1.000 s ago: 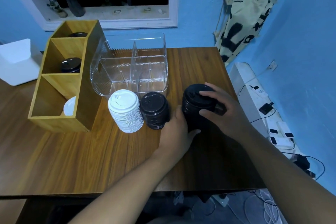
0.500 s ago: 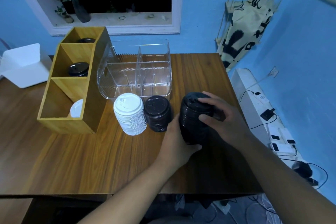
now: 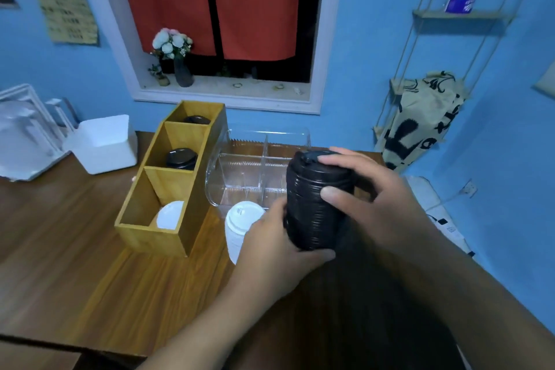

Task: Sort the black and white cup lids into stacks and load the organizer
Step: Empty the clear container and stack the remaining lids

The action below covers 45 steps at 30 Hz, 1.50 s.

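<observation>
While both hands grip it, the tall stack of black lids [image 3: 318,201] hangs upright before the clear tray [image 3: 240,171], seemingly just off the table [image 3: 90,264]: the left hand [image 3: 270,246] curls under its base, the right hand [image 3: 375,198] clasps its top. In the wooden organizer [image 3: 147,234] we see black lids [image 3: 181,158] in the far and middle compartments, a white lid [image 3: 169,215] in the near one. We judge sorting nearly done; this stack and the white stack [image 3: 240,219] remain to load.
</observation>
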Each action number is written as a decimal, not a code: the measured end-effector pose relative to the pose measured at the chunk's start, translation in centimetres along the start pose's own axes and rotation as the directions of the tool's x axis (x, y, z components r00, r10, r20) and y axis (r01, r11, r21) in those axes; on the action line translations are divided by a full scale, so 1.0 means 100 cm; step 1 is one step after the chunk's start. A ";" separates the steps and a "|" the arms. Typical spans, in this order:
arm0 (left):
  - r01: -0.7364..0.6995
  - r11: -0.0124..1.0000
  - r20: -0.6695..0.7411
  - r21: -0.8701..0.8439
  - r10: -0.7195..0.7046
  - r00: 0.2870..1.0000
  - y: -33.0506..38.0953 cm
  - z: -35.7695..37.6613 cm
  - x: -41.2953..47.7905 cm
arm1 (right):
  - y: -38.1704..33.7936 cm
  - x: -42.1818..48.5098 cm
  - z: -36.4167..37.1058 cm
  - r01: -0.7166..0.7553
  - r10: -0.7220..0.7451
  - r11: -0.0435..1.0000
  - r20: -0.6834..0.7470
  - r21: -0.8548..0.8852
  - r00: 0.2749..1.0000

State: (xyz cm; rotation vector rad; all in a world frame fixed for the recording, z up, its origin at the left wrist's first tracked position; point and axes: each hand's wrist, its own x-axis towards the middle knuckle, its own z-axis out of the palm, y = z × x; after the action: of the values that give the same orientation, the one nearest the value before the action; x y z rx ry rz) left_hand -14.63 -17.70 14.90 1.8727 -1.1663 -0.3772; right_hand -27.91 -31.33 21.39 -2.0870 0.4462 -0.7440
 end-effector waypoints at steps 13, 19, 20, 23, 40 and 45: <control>0.086 0.987 -0.217 0.138 -0.055 0.975 -0.073 -0.221 0.146 | -0.069 0.248 0.139 0.266 -0.268 0.963 0.047 0.033 0.962; 0.077 0.992 -0.197 0.103 -0.055 0.979 -0.119 -0.244 0.237 | -0.055 0.328 0.170 0.195 -0.193 0.978 0.037 -0.072 0.981; 0.086 0.991 -0.189 0.104 -0.065 0.980 -0.127 -0.242 0.249 | -0.050 0.335 0.174 0.181 -0.177 0.980 0.044 -0.088 0.983; 0.110 0.986 -0.150 0.128 -0.090 0.985 -0.150 -0.236 0.272 | -0.033 0.347 0.183 0.145 -0.138 0.983 0.063 -0.112 0.988; 0.176 0.966 0.045 0.188 -0.188 0.981 -0.198 -0.243 0.295 | 0.015 0.361 0.219 0.085 -0.069 0.979 0.092 -0.185 0.993; 0.138 0.982 0.012 0.129 -0.141 0.990 -0.204 -0.238 0.287 | 0.028 0.356 0.219 0.100 -0.062 0.963 0.154 -0.249 0.986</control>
State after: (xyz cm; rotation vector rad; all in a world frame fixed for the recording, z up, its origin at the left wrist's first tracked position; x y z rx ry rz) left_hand 26.99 -25.87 17.45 2.0741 -1.0991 -0.4089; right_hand 13.19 -39.33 21.34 -2.3962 0.3945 -0.6012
